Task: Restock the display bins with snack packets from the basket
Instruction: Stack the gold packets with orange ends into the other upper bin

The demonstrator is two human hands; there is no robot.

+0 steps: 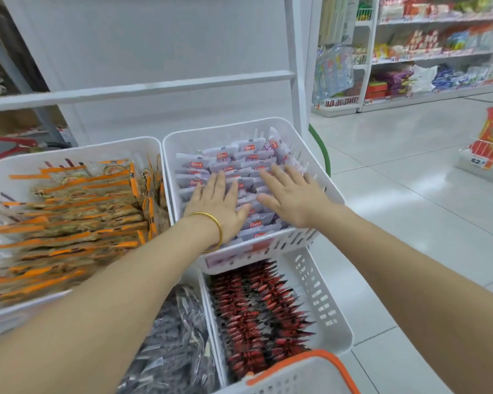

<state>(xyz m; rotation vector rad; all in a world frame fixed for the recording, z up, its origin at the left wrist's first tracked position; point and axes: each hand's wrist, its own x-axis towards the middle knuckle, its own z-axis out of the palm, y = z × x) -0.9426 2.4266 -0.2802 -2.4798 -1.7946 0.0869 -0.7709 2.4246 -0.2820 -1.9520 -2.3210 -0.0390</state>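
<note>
- You stand on a glossy floor of large pale tiles with thin dark joints; it runs off toward 2 o'clock.
- At 12 o'clock a smooth white panel with a flat crossbar backs the display.
- At 1 o'clock, stocked shelves hold blurred, colourful goods.
- At 3 o'clock a wire rack carries a red-orange pack.
- 4 white plastic bins with slotted walls sit in 2 tiers before you.
- The upper right bin holds flat, pale purple packets with small red labels, laid in overlapping rows.
- Your left hand and right hand lie palm-down on those packets, side by side but apart, fingers straight and spread, gripping nothing.
- A thin gold bangle circles your left wrist.
- The upper left bin, at 9 o'clock, is packed with brown packets edged in orange.
- The lower right bin, at 6 o'clock, holds glossy red-and-black packets with jagged ends.
- Just to the left of it lie crinkled grey-silver packets.
- The basket, white and slotted with an orange rim, sits at 5 o'clock, touching the lower right bin; you cannot see inside it.
</note>
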